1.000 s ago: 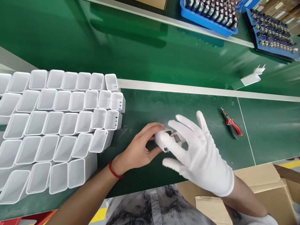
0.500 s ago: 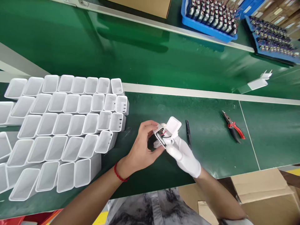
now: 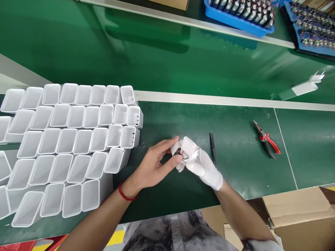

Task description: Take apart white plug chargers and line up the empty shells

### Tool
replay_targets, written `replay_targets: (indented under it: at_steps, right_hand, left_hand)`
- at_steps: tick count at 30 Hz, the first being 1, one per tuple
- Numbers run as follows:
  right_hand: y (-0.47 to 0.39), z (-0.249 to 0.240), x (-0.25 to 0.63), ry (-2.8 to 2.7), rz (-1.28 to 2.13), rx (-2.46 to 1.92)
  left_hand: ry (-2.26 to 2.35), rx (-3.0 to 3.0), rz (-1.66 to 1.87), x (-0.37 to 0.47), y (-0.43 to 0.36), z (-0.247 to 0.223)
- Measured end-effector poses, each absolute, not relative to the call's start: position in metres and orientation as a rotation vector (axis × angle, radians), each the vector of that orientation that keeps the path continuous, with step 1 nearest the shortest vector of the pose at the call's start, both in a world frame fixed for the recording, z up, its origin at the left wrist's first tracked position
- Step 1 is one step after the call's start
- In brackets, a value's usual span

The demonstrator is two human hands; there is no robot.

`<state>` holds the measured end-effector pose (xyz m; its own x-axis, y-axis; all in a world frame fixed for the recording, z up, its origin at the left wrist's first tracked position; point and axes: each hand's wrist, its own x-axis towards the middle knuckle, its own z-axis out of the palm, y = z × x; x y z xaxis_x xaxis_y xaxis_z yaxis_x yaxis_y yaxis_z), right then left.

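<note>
Both hands hold a small white casing (image 3: pixel 176 146) over the green bench. My left hand (image 3: pixel 154 162), bare with a red bracelet, grips its left side, the thumb over the opening, where dark parts and red and black wires show. My right hand (image 3: pixel 208 170), in a white glove, is closed on the casing's right side and on a white rectangular cap (image 3: pixel 188 145) that stands tilted beside the opening. Black tweezers (image 3: pixel 213 148) lie just right of the gloved hand. The fingers under the casing are mostly hidden.
Rows of open white housings (image 3: pixel 61 139) fill the left of the bench (image 3: pixel 235 139). Red-and-black pliers (image 3: pixel 267 140) lie at the right. A blue bin (image 3: pixel 235 20) and a blue tray (image 3: pixel 297 26) sit on the back shelf. A cardboard box (image 3: pixel 300 212) is at the lower right.
The cap has tipped closer to the casing's opening. My left thumb has moved up onto the opening, covering part of the inner parts. The camera view has shifted slightly.
</note>
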<state>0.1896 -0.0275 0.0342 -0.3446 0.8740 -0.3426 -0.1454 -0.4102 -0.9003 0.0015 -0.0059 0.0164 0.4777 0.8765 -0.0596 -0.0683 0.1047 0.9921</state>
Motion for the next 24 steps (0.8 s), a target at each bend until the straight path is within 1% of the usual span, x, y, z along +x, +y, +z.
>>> replay_targets:
  at_steps: [5, 11, 24]
  right_hand:
    - [-0.033, 0.027, 0.192, -1.011, 1.812, -1.173]
    - [-0.036, 0.028, 0.190, -1.099, 1.707, -1.220]
    - [-0.041, 0.023, 0.196, -1.218, 1.649, -1.295]
  left_hand:
    - [0.783, 1.169, 0.717, 0.001, -0.003, 0.026]
    - [0.883, 1.159, 0.719, 0.002, 0.000, 0.033]
    - [0.837, 1.044, 0.738, 0.005, 0.000, 0.037]
